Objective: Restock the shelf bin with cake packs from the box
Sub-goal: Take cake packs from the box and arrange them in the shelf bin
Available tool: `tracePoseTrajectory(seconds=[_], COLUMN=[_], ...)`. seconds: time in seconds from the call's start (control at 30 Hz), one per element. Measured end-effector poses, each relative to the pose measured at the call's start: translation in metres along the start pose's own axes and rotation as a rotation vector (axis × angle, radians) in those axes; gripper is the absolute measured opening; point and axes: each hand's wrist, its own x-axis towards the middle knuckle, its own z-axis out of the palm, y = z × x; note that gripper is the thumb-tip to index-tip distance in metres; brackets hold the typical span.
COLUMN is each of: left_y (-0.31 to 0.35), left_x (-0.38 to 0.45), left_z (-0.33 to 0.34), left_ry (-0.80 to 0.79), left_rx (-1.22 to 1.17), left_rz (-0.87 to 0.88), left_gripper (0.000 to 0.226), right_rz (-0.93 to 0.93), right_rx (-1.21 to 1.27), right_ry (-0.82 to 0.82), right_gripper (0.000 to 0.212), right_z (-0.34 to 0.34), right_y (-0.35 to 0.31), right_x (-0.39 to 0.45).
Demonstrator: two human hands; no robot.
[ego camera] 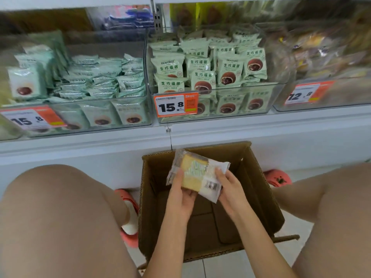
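A clear-wrapped yellow cake pack is held above the open brown cardboard box on the floor. My left hand grips the pack's left side with the thumb on top. My right hand pinches its right edge. The box's brown bottom shows, with no other packs visible inside. On the shelf above, a clear bin at the right holds blurred yellowish packs behind a 12.8 price tag.
Two clear bins of pale green snack packs stand on the white shelf, each with an orange 15.8 tag. My bare knees flank the box on both sides. Pink shoes rest on the tiled floor beside it.
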Motion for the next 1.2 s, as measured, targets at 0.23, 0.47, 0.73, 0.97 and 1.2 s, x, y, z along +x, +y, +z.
tracePoseTrajectory(seconds=[0.23, 0.47, 0.73, 0.97, 1.2], left_y=[0.011, 0.008, 0.008, 0.056, 0.164], left_x=[-0.017, -0.019, -0.02, -0.03, -0.078], left_z=[0.011, 0.009, 0.012, 0.045, 0.205], left_ry=[-0.286, -0.16, -0.341, -0.423, -0.542], left_rx=[0.014, -0.067, 0.032, 0.181, 0.634], left_rz=[-0.167, -0.022, 0.086, 0.239, 0.692], left_gripper=[0.084, 0.055, 0.09, 0.034, 0.032], right_rz=[-0.591, -0.387, 0.052, -0.129, -0.592], right_rx=[-1.115, -0.714, -0.161, -0.122, -0.231], right_ry=[-0.206, -0.192, -0.086, -0.062, -0.092], right_gripper=[0.042, 0.062, 0.04, 0.031, 0.023], right_z=[0.007, 0.009, 0.017, 0.02, 0.069], right_y=[-0.033, -0.037, -0.027, -0.092, -0.282], right_x=[-0.018, -0.03, -0.032, -0.031, -0.04])
